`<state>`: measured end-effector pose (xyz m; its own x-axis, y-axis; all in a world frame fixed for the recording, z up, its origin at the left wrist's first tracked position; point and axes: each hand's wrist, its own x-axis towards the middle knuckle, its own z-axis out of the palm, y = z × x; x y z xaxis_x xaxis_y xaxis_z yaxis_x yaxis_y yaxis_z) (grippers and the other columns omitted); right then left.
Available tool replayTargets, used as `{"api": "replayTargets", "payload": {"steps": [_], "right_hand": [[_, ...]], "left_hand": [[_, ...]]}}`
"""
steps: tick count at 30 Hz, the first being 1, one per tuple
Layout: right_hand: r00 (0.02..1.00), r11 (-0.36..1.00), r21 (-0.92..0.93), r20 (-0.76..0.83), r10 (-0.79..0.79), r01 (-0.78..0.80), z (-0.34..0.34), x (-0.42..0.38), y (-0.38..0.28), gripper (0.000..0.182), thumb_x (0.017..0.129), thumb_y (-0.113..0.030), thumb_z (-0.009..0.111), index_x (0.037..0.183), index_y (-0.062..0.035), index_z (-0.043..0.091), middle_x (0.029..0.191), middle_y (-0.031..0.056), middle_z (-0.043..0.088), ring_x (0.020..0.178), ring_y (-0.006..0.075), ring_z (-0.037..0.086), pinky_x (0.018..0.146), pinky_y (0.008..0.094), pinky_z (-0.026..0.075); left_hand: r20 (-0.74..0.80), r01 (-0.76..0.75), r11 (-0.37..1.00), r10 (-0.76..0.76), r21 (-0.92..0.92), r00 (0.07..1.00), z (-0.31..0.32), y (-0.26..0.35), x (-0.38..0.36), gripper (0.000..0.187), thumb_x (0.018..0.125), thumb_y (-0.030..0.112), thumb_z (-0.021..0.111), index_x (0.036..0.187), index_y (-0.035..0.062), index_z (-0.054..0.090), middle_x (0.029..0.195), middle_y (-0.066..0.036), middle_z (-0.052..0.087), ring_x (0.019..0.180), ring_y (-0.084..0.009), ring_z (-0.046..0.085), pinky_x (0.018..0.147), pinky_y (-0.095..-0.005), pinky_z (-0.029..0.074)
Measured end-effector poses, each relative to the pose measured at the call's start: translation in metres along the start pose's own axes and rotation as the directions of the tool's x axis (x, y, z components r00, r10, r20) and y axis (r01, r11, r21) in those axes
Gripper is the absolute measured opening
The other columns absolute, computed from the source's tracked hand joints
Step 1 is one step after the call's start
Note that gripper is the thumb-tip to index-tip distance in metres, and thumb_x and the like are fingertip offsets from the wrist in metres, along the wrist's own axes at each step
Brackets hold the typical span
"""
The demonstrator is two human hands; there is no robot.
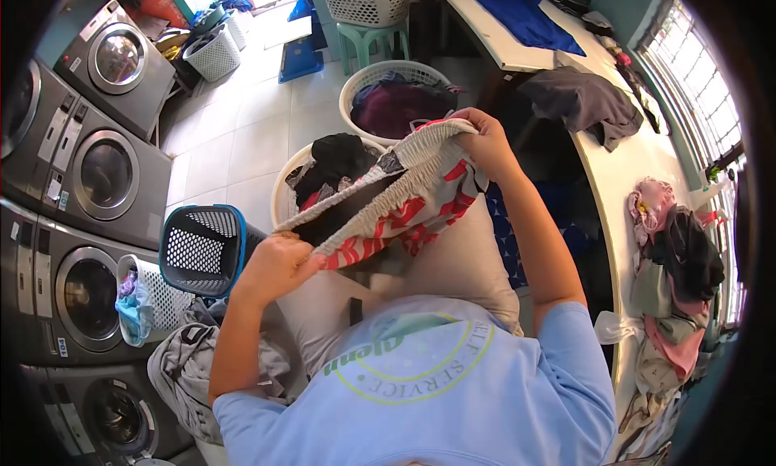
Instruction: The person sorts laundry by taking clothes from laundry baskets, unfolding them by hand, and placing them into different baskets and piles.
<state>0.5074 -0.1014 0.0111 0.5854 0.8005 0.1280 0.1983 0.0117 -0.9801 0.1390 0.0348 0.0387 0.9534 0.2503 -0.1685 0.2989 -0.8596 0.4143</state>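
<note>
A pair of shorts [412,211] with a gathered elastic waistband and a red, white and grey pattern is stretched in front of my lap. My left hand [276,268] is closed on one end of the waistband, low on the left. The other end, higher and to the right, is gripped by my right hand [487,145]. Between the two hands the waistband gapes, showing the dark inside. Just beyond the shorts stands a round white basket [280,193] with black and patterned clothes [339,163] in it, partly hidden by the shorts.
Another white basket [349,102] of dark clothes stands farther off. Left are stacked front-loading washing machines [105,171], a dark blue-rimmed basket [202,240] and grey clothes [190,377]. A long table [602,183] on the right bears clothing piles [679,264]. A green stool [372,39] is ahead.
</note>
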Motion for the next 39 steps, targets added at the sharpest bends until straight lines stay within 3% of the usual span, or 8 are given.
{"api": "replayTargets", "payload": {"steps": [7, 10, 15, 18, 22, 27, 34, 39], "right_hand": [[0.963, 0.906, 0.329, 0.062, 0.26, -0.266, -0.002, 0.005, -0.01, 0.024, 0.078, -0.003, 0.054, 0.1, 0.0009, 0.065, 0.093, 0.0082, 0.067, 0.081, 0.0159, 0.065, 0.077, 0.0288, 0.052], [0.998, 0.938, 0.346, 0.058, -0.011, -0.01, 0.04, -0.012, -0.024, 0.029, 0.083, -0.006, 0.052, 0.111, -0.0025, 0.059, 0.094, 0.0061, 0.064, 0.085, 0.015, 0.063, 0.077, 0.0288, 0.052], [0.69, 0.857, -0.061, 0.623, -0.368, 0.512, 0.096, -0.091, -0.093, 0.033, 0.086, -0.033, 0.062, 0.094, -0.0015, 0.055, 0.087, 0.0126, 0.056, 0.087, 0.0251, 0.055, 0.078, 0.0377, 0.042], [0.605, 0.666, -0.04, 0.464, -0.648, 0.745, 0.082, -0.083, -0.071, 0.024, 0.084, -0.027, 0.061, 0.088, -0.0026, 0.062, 0.087, 0.0167, 0.06, 0.081, 0.0295, 0.059, 0.068, 0.0374, 0.046], [0.967, 0.882, -0.408, 0.002, -0.255, 0.234, 0.037, -0.049, 0.044, 0.023, 0.085, -0.025, 0.061, 0.094, -0.0061, 0.069, 0.095, 0.0162, 0.066, 0.086, 0.0297, 0.063, 0.075, 0.0392, 0.049], [0.934, 0.384, -0.866, -0.223, 0.28, -0.322, 0.013, -0.065, 0.131, 0.057, 0.077, -0.039, 0.067, 0.129, -0.019, 0.052, 0.143, 0.0155, 0.034, 0.125, 0.04, 0.037, 0.091, 0.0586, 0.04], [0.932, 0.394, -0.844, -0.314, 0.183, -0.362, 0.015, -0.043, 0.146, 0.058, 0.074, -0.041, 0.069, 0.126, -0.0192, 0.054, 0.136, 0.0119, 0.04, 0.122, 0.0361, 0.039, 0.091, 0.0546, 0.042], [0.931, 0.401, -0.841, -0.318, 0.18, -0.365, 0.013, -0.032, 0.15, 0.054, 0.075, -0.041, 0.069, 0.121, -0.0169, 0.057, 0.131, 0.0109, 0.046, 0.119, 0.0331, 0.043, 0.088, 0.0487, 0.044]], "left_hand": [[-0.673, 0.052, 0.965, 0.141, 0.258, 0.726, -0.019, -0.017, -0.004, 0.017, 0.083, 0.016, 0.066, 0.08, -0.0011, 0.065, 0.097, -0.012, 0.066, 0.085, -0.0236, 0.064, 0.077, -0.0339, 0.049], [-0.262, -0.087, 0.312, -0.579, -0.946, 0.772, -0.013, 0.007, 0.009, 0.035, 0.084, 0.027, 0.07, 0.098, -0.004, 0.06, 0.114, -0.006, 0.057, 0.096, -0.0102, 0.056, 0.079, -0.024, 0.048], [-0.636, -0.334, 0.654, -0.297, -0.679, 0.712, -0.002, 0.092, 0.045, 0.032, 0.079, 0.014, 0.073, 0.104, -0.0013, 0.06, 0.093, -0.006, 0.064, 0.085, -0.0119, 0.059, 0.077, -0.024, 0.048], [-0.55, -0.18, 0.765, -0.259, -0.619, 0.794, -0.009, 0.072, 0.055, 0.032, 0.076, 0.006, 0.069, 0.107, 0.0007, 0.061, 0.09, -0.006, 0.065, 0.086, -0.0114, 0.06, 0.079, -0.026, 0.048], [-0.365, -0.017, 0.742, -0.309, -0.67, 0.878, 0.0, 0.019, 0.103, 0.033, 0.077, -0.001, 0.063, 0.11, 0.0012, 0.061, 0.092, -0.006, 0.067, 0.087, -0.0107, 0.062, 0.078, -0.0264, 0.049], [-0.553, -0.271, 0.632, -0.303, -0.726, 0.776, -0.047, -0.001, 0.199, 0.031, 0.078, 0.001, 0.065, 0.108, -0.0041, 0.061, 0.096, -0.006, 0.067, 0.087, -0.0109, 0.062, 0.077, -0.0246, 0.05], [-0.882, -0.611, 0.687, -0.09, -0.392, 0.463, -0.112, -0.006, 0.311, 0.025, 0.083, 0.01, 0.07, 0.105, 0.0002, 0.063, 0.099, -0.005, 0.067, 0.084, -0.0098, 0.061, 0.076, -0.0244, 0.048], [-0.907, -0.158, 0.984, -0.01, -0.084, 0.421, -0.025, -0.094, 0.378, 0.025, 0.071, 0.016, 0.074, 0.089, 0.0016, 0.064, 0.083, -0.015, 0.062, 0.072, -0.0299, 0.058, 0.067, -0.0376, 0.048]]}}
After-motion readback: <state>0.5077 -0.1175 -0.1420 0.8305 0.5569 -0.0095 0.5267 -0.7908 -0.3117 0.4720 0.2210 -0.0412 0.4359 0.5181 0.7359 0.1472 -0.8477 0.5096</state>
